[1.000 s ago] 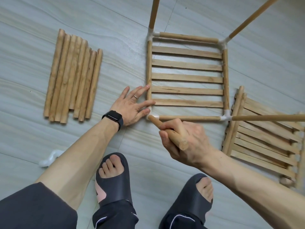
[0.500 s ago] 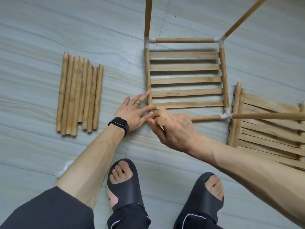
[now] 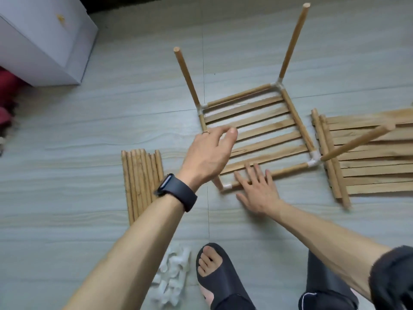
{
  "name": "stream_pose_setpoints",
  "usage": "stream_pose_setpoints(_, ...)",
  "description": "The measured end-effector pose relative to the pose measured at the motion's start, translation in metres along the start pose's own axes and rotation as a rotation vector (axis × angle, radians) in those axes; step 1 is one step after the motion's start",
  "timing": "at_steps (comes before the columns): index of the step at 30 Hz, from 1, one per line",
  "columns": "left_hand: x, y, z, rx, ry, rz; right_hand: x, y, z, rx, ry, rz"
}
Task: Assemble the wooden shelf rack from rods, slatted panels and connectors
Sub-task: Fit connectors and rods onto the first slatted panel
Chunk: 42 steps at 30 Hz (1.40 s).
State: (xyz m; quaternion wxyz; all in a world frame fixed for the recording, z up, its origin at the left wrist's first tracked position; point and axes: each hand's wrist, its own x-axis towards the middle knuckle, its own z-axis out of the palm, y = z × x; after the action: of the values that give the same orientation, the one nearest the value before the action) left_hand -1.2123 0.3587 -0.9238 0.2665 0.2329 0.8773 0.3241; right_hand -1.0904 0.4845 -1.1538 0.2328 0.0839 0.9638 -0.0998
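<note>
the left hand (image 3: 210,153) hangs over the left side of the rack (image 3: 268,128) and hides most of that side rod. its fingers (image 3: 232,132) are loosely bent and hold nothing; whether they touch the wood below cannot be told. under the left wrist a short stub of rod (image 3: 218,183) shows at the near left corner, the rest covered by the arm.

the right hand (image 3: 257,191) lies flat on the rack's near rod, its fingers (image 3: 257,173) straight and spread, covering the middle of that rod.

the rack rests on the floor (image 3: 89,130) in the middle of the frame, white connectors at its corners. two legs (image 3: 186,74) (image 3: 292,41) rise from the far corners, and a third (image 3: 355,142) slants right from the near right corner across the stacked panels (image 3: 368,166). that stack is cut off by the right edge.

a bundle of loose rods (image 3: 139,175) lies left of the rack, its lower end behind the left forearm. a heap of spare connectors (image 3: 172,278) at the bottom is blurred and partly behind the same arm.

a white cabinet (image 3: 44,36) is cut off at upper left, with something red (image 3: 7,90) at the left edge, too little showing to name. a dark watch (image 3: 178,191) sits on the left wrist, and a black sandal (image 3: 216,271) is at bottom centre.
</note>
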Motion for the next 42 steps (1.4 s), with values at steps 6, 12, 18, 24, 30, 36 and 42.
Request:
stream_pose_setpoints(6, -0.001, 0.003, 0.027, 0.304, 0.097, -0.056, 0.006, 0.008, -0.008, -0.029, 0.032, 0.042)
stream_pose_setpoints(12, -0.006, -0.003, 0.022, 0.286, 0.206, -0.078, 0.009, 0.014, 0.01, 0.021, 0.052, 0.079)
stream_pose_setpoints(18, -0.004, 0.001, 0.027, 0.273, 0.206, -0.09, 0.011, 0.018, 0.002, -0.004, 0.007, 0.061)
stream_pose_setpoints(24, -0.002, 0.018, 0.029, 0.374, 0.133, -0.115, 0.005, 0.014, -0.027, -0.057, -0.132, 0.026)
stream_pose_setpoints(30, -0.002, 0.004, 0.019, 0.402, 0.178, -0.16, -0.008, 0.035, -0.013, -0.004, -0.121, -0.039)
stream_pose_setpoints(36, 0.003, -0.011, 0.011, 0.462, 0.136, -0.239, 0.004, 0.008, -0.013, 0.047, -0.148, 0.01)
stream_pose_setpoints(42, 0.001, -0.021, 0.009, 0.306, 0.096, -0.318, 0.006, 0.008, -0.019, -0.052, -0.106, -0.024)
